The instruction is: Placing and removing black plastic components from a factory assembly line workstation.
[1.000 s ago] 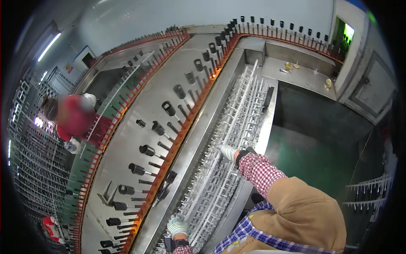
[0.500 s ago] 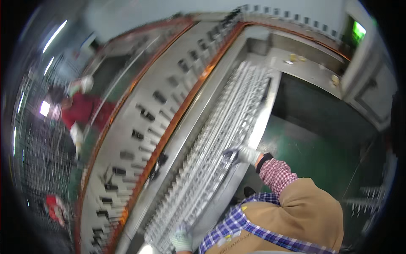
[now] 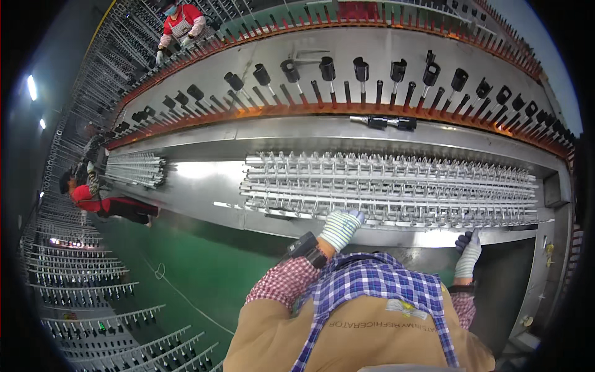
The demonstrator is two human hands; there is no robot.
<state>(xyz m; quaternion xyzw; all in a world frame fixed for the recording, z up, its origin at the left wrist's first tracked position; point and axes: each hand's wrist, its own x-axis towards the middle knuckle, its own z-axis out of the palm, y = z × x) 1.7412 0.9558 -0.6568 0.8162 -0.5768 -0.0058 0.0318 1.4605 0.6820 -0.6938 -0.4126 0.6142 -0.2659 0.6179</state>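
Long pale metal hanging racks [image 3: 390, 186] with rows of small hooks lie side by side in a stainless-steel trough [image 3: 204, 201]. My left hand [image 3: 342, 229], in a striped glove with dark fingertips, curls over the near edge of the racks, its fingertips partly hidden. My right hand [image 3: 469, 253], gloved alike, is by the trough's front lip, right of the left hand. Its fingers are bent and somewhat apart, and nothing shows in them.
Beyond the trough, an orange-stained conveyor track [image 3: 347, 108] carries upright pins, several topped with black cylindrical parts [image 3: 327, 67]. Two black parts [image 3: 384, 122] lie on the ledge. More racks [image 3: 133, 168] lie at left. Co-workers in red [image 3: 183, 25] stand far off and at left [image 3: 93, 192].
The view has swung round, so the racks now run across it instead of slanting. My right hand has come off the racks to the front lip; my left stays at their near edge.
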